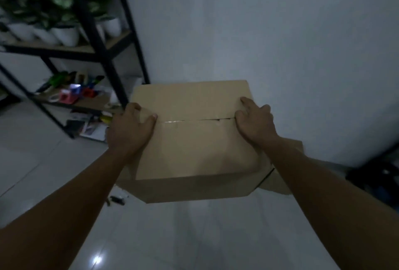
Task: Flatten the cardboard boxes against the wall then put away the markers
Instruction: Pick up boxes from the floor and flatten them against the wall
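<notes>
A brown cardboard box [194, 146] stands on the white floor against the wall, its two top flaps shut with a taped seam across the middle. My left hand [129, 131] grips the seam's left end, fingers curled over the edge. My right hand [254, 120] grips the seam's right end in the same way. Behind the box, at the right, another piece of cardboard [280, 181] sticks out. A few small dark markers [116, 200] lie on the floor by the box's front left corner.
A black metal shelf rack [103, 53] stands to the left, with white plant pots [64, 34] on an upper shelf and coloured items [73, 92] lower down. Papers [90, 129] lie under it. A dark object [380, 174] sits at the right by the wall.
</notes>
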